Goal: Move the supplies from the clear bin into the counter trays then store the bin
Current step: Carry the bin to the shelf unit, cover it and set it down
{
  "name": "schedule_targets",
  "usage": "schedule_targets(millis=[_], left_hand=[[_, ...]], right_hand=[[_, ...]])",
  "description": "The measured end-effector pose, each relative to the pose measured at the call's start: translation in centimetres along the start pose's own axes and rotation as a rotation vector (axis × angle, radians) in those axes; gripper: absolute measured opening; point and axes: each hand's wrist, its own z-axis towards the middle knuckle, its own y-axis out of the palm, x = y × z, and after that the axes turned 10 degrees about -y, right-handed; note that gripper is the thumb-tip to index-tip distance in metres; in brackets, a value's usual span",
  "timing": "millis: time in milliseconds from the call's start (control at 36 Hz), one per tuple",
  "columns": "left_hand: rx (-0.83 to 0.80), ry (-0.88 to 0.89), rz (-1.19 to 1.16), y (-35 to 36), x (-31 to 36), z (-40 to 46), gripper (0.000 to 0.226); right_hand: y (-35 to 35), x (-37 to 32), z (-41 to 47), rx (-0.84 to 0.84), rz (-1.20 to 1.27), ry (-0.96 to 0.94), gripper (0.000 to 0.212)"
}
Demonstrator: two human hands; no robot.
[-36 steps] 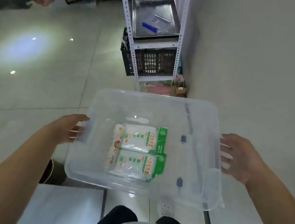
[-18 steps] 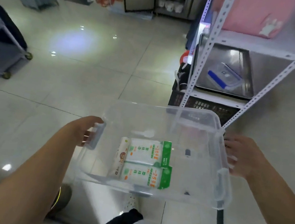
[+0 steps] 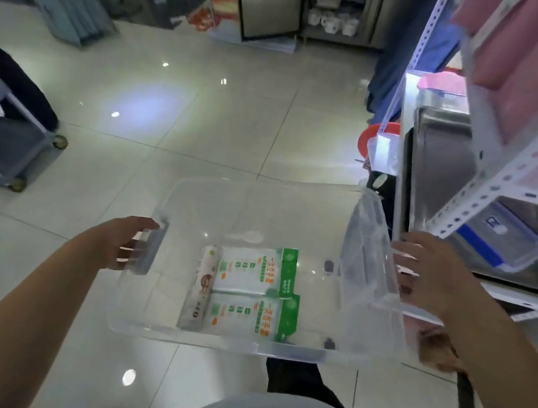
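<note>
Gripping the bin (image 3: 260,209) mid-frame: left hand (image 3: 124,242) and right hand (image 3: 430,275) seemingly curl around its side handles, packets (image 3: 257,268) inside.

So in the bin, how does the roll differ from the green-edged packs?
The roll is one narrow cylinder with brown print; the green-edged packs are two flat, wider white pouches with green ends. The roll lies left of the packs. All lie flat on the clear bin floor, side by side.
</note>
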Motion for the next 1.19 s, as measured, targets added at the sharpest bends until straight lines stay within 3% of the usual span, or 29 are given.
schedule_targets(millis=[194,333,528,722,806,917,1000,1083,1194], left_hand=[[0.034,-0.042,-0.073,-2.0,12.8,4.6,0.021],[0.029,-0.018,-0.098,-2.4,21.2,8.5,0.028],[-0.09,0.005,-0.073,-2.2,34.4,16.5,0.032],[-0.192,0.047,0.118,0.4,51.9,24.3,0.032],[-0.241,0.058,0.212,2.9,60.1,26.3,0.026],[-0.279,0.118,0.366,8.7,70.8,28.0,0.018],[-0.295,0.19,0.489,14.0,77.3,28.6,0.021],[-0.325,0.232,0.604,19.5,82.7,29.4,0.022],[-0.331,0.277,0.767,26.2,88.6,30.4,0.02]], right_hand=[[7.6,-8.2,12.9,-0.028,0.012,0.002,0.043],[12.3,-13.4,19.8,-0.012,-0.049,0.011,0.019],[17.4,-20.6,30.7,-0.006,0.002,0.011,0.014],[20.9,-27.4,38.9,0.176,-0.008,0.019,0.023],[21.6,-29.4,40.6,0.177,0.105,0.016,0.026],[21.2,-31.1,43.1,0.335,0.208,-0.021,0.011],[21.0,-32.3,44.1,0.387,0.365,-0.02,0.012],[20.0,-32.7,45.8,0.547,0.338,0.003,0.004],[18.4,-32.1,49.4,0.722,0.341,0.024,0.013]])
